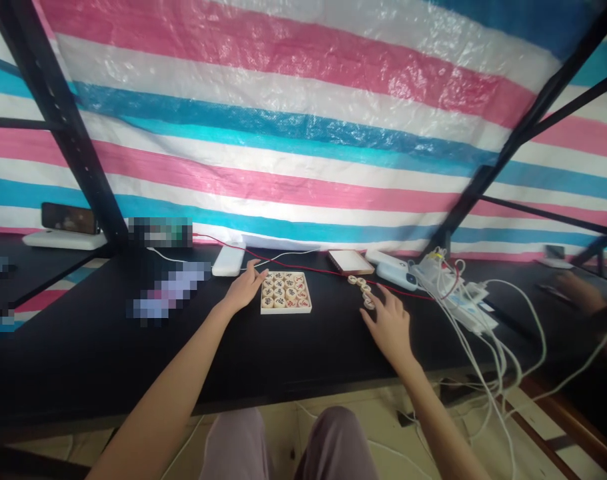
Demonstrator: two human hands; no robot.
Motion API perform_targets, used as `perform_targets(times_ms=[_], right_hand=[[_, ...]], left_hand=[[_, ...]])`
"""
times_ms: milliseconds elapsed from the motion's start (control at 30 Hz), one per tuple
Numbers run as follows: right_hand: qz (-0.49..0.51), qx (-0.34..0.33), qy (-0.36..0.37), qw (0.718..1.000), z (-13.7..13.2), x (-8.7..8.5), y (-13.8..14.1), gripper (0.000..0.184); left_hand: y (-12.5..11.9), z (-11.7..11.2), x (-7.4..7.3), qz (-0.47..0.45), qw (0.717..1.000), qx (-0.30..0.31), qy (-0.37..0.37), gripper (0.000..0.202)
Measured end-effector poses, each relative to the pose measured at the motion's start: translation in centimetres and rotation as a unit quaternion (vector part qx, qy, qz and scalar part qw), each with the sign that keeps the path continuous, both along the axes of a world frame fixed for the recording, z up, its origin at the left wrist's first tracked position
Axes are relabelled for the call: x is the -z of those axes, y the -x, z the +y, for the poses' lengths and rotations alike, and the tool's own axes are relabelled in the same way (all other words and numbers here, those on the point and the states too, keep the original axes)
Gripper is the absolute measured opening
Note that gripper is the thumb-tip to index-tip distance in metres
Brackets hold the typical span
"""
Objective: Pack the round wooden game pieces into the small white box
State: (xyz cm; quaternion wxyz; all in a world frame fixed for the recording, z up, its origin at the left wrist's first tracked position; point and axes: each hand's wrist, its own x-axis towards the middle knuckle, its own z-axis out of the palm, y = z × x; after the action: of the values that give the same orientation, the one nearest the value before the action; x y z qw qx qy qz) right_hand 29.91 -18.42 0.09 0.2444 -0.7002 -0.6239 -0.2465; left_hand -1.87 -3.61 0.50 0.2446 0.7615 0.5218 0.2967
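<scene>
A shallow white box [286,311] lies on the black table, holding rows of round Chinese chess pieces [279,293] marked in black and red. My left hand [243,288] is at the box's upper left corner, its outstretched fingertips touching the rim. To the right of the box, several loose chess pieces [359,282] form a short slanting line on the table. Over the near end of that line is my right hand [391,323], fingers spread, with thumb and index finger on either side of a piece. Whether it grips that piece is not clear.
Behind the loose pieces lies a box lid [351,262]. White devices [229,259] stand along the back, and a red cable crosses behind the box. Tangled white cables and a power strip [471,310] crowd the right. Another person's hand [576,291] shows at far right.
</scene>
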Motion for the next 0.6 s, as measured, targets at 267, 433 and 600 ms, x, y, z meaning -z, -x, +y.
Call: perform_targets(times_ms=[267, 433, 600], right_hand=[[0.024, -0.099, 0.081, 0.991, -2.3, 0.8, -1.2, 0.018], [0.081, -0.149, 0.069, 0.983, -0.8, -1.1, 3.8, 0.019], [0.158, -0.2, 0.095, 0.962, 2.0, -2.9, 8.7, 0.022]], left_hand=[[0.1, -0.2, 0.0, 0.006, 1.0, 0.002, -0.004, 0.052], [0.2, -0.4, 0.0, 0.005, 1.0, 0.009, 0.0, 0.052], [0.2, -0.3, 0.0, 0.004, 1.0, 0.007, 0.007, 0.053]])
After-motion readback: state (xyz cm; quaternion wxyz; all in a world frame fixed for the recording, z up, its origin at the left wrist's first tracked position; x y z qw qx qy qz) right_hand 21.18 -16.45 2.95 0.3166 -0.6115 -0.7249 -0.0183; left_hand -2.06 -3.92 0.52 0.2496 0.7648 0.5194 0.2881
